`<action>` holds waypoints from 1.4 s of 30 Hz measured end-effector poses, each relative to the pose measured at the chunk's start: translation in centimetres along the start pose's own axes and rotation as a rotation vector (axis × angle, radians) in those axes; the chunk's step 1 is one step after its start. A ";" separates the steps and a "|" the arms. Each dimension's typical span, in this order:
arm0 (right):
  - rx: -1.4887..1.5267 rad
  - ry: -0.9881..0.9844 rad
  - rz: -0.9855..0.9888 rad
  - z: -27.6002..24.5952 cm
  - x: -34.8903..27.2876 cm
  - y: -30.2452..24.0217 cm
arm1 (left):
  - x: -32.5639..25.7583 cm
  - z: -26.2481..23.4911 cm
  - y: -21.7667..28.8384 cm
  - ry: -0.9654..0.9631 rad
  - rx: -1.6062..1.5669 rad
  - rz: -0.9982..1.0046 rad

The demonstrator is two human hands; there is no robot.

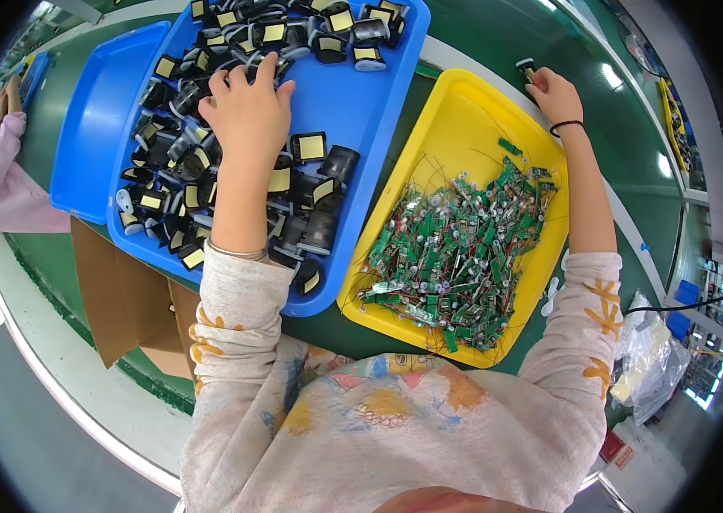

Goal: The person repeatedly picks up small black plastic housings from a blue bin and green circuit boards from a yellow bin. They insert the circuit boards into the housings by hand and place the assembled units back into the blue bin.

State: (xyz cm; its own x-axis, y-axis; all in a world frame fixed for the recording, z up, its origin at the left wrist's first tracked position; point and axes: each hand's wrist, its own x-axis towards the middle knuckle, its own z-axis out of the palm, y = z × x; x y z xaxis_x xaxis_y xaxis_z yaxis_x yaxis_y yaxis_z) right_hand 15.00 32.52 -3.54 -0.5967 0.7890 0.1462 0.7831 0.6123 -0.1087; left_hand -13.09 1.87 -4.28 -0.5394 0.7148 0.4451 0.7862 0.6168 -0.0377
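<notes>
My left hand (250,111) reaches into a blue tray (353,94), fingers spread over black plastic housings (194,167) with cream-coloured pads and grey rounded ends. Its fingertips are at the pile; no housing shows clearly gripped in them. Beyond the far right corner of a yellow tray (455,90), my right hand (558,96) has its fingers pinched on a small black housing (525,66) over the green surface. In the yellow tray is a heap of small green circuit boards (455,248) with thin wires. A black band circles the right wrist.
Another blue tray (109,111) lies at the left, partly under the full one. Below it stands an open cardboard box (118,291). A co-worker's pink sleeve (2,184) shows at the far left. Clear plastic bags (648,355) hang at the right.
</notes>
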 end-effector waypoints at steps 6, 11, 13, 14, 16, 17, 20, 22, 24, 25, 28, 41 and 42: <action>0.272 0.176 -0.279 -3.2 -5.0 -4.7 | -0.2 -1.2 0.9 -0.039 -0.023 0.040; 0.044 -0.141 -0.230 -3.8 -9.3 -6.0 | -0.1 -1.4 1.6 -0.021 -0.099 0.082; 0.027 -0.087 -0.274 -2.9 -10.0 -5.5 | -0.2 -1.6 2.0 -0.011 -0.107 0.092; 0.117 -0.129 -0.261 -2.9 -10.0 -5.5 | -0.3 -1.6 2.3 -0.022 -0.116 0.093; 0.308 -0.209 -0.235 -2.8 -10.0 -5.6 | -0.5 -1.7 2.6 -0.045 -0.124 0.096; 0.281 -0.204 -0.255 -2.7 -10.1 -5.6 | -0.6 -1.8 2.7 -0.048 -0.142 0.095; 0.126 -0.129 -0.359 -2.2 -10.1 -5.6 | -0.5 -1.9 2.4 -0.034 -0.156 0.084; -0.085 -0.005 -0.466 -1.6 -10.2 -5.5 | -0.3 -1.8 2.3 -0.001 -0.129 0.074; -0.103 -0.005 -0.413 -1.5 -10.1 -5.4 | -0.1 -2.1 2.3 -0.007 -0.137 0.082; -0.111 -0.006 -0.384 -1.7 -10.1 -5.4 | 0.0 -2.4 2.3 -0.010 -0.141 0.088; 0.221 -0.013 -0.287 -3.7 -10.5 -6.3 | -0.2 -4.0 3.2 -0.033 -0.597 0.017; 2.377 -0.480 -0.010 -5.9 -17.3 -16.1 | -5.3 -9.0 9.4 -0.745 -1.922 -0.126; 2.406 -0.455 0.031 -5.8 -17.4 -16.0 | -5.7 -9.0 9.6 -0.710 -1.903 -0.117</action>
State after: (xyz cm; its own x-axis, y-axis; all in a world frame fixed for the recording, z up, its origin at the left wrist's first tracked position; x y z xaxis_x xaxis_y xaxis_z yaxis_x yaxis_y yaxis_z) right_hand 13.84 8.74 1.36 -0.8313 0.5549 0.0327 -0.4663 -0.6640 -0.5845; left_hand 0.21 0.78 0.87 -0.2284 0.9736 -0.0006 -0.2521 -0.0585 0.9659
